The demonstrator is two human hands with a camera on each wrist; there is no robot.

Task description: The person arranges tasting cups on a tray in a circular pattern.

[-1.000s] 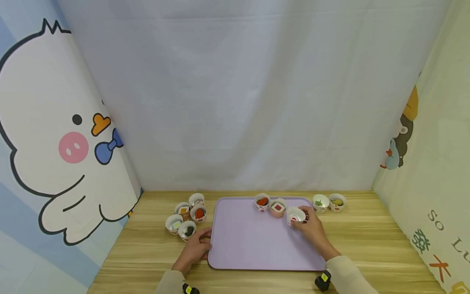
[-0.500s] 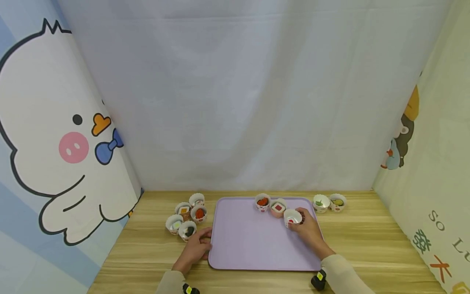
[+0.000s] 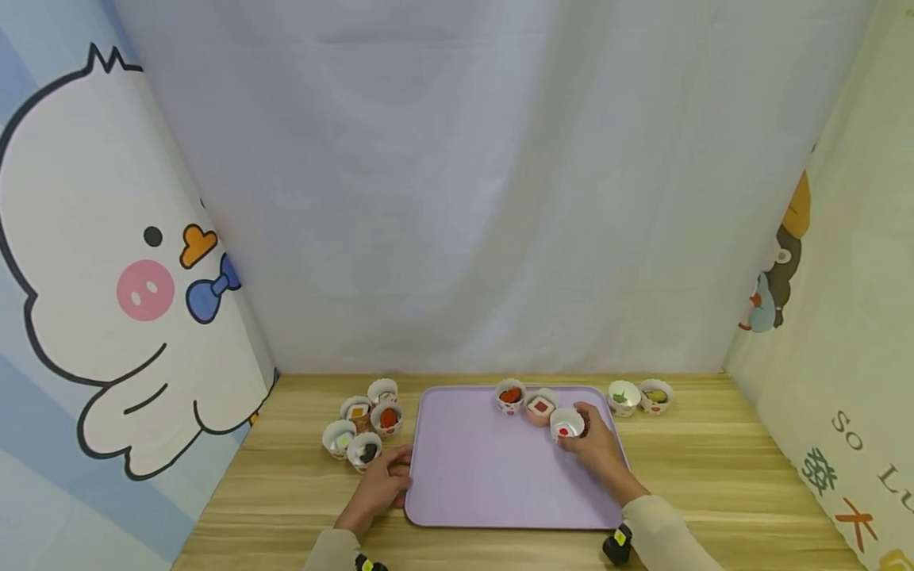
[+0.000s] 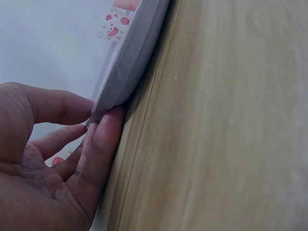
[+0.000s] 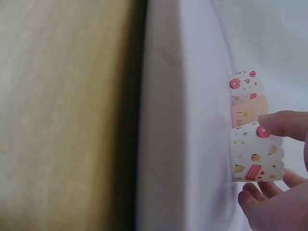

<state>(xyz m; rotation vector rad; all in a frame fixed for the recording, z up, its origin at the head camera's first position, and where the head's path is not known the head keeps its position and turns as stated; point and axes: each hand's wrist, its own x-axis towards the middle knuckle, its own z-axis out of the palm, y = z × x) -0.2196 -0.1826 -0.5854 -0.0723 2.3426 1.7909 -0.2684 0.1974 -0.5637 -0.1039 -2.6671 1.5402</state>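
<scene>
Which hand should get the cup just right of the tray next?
Probably the right hand, once it lets go of the white cup it's holding: it's much nearer that cup. The left hand holds the left edge of the tray, farther away.

Soft light; in the right wrist view, the bench (image 5: 57, 115) at nine o'clock is blurry, maybe shadowed.

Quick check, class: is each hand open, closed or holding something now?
Left hand: holding the purple tray by its edge.
Right hand: holding a patterned cup.
</scene>
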